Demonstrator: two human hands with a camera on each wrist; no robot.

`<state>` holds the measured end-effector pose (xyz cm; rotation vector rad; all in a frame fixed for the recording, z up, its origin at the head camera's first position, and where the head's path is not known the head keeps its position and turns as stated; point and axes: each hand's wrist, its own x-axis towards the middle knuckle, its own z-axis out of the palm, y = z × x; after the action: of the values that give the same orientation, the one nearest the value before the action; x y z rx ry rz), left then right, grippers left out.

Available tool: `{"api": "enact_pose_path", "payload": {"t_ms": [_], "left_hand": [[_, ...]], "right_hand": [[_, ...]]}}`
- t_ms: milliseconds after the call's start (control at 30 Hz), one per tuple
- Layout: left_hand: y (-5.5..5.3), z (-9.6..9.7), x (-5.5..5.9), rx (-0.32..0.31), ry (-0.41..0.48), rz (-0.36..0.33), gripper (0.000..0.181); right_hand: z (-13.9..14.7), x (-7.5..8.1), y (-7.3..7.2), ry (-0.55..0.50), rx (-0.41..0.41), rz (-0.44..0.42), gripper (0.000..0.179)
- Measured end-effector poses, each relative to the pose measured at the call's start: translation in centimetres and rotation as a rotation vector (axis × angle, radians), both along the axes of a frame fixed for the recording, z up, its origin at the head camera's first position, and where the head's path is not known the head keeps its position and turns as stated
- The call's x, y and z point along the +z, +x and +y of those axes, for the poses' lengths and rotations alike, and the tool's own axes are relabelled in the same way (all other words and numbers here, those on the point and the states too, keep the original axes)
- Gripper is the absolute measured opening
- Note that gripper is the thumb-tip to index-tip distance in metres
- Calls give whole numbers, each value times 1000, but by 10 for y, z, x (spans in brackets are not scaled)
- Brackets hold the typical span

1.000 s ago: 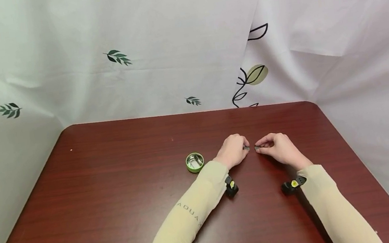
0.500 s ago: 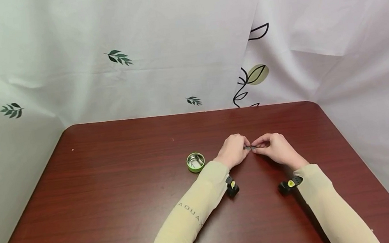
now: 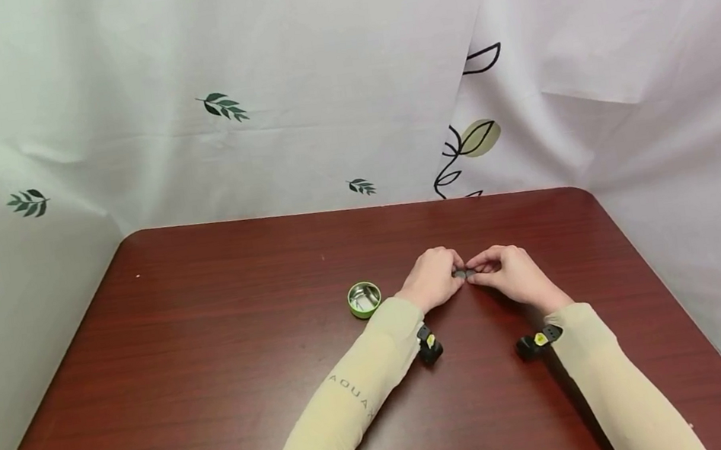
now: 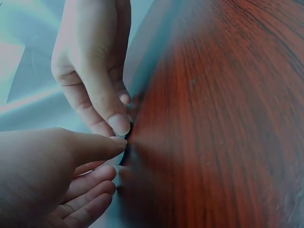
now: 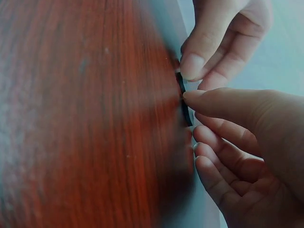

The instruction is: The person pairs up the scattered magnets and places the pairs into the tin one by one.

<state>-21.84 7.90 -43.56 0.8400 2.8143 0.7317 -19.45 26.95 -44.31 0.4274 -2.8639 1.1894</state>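
Both hands meet over the right part of the table. My left hand (image 3: pixel 432 279) pinches a small, flat, dark grey piece (image 3: pixel 460 274) between thumb and fingers. From the right, my right hand (image 3: pixel 515 277) pinches a second grey piece (image 3: pixel 470 272), edge to edge with the first. Seen edge-on in the right wrist view, a thin dark strip (image 5: pixel 185 110) runs between the thumbs and fingers of both hands. The left wrist view has the same dark edge (image 4: pixel 125 156) at the fingertips, close over the tabletop. Fingers cover most of both pieces.
Just left of my left forearm stands a small round green tin (image 3: pixel 366 315), its shiny inside holding small pieces hard to make out. The reddish-brown table (image 3: pixel 212 353) ends at a white leaf-printed cloth (image 3: pixel 294 150) behind. A tiny white speck (image 3: pixel 138 276) lies far left.
My right hand has moved left with its grey piece, closing the gap to the piece in my left hand. The left hand stays nearly in place.
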Motion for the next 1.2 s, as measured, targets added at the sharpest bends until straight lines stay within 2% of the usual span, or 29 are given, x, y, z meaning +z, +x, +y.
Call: {"api": "enact_pose_path", "payload": {"t_ms": [267, 567, 933, 1200], "left_hand": [[0, -10, 8, 26, 25, -20, 24], [1, -25, 30, 62, 92, -27, 27], [3, -54, 43, 72, 176, 20, 29], [9, -80, 50, 84, 278, 13, 32]], "right_hand": [[2, 3, 1, 27, -5, -5, 21], [-2, 3, 1, 28, -7, -17, 21], [-5, 1, 0, 9, -1, -7, 22], [-2, 2, 2, 35, -3, -9, 25]]}}
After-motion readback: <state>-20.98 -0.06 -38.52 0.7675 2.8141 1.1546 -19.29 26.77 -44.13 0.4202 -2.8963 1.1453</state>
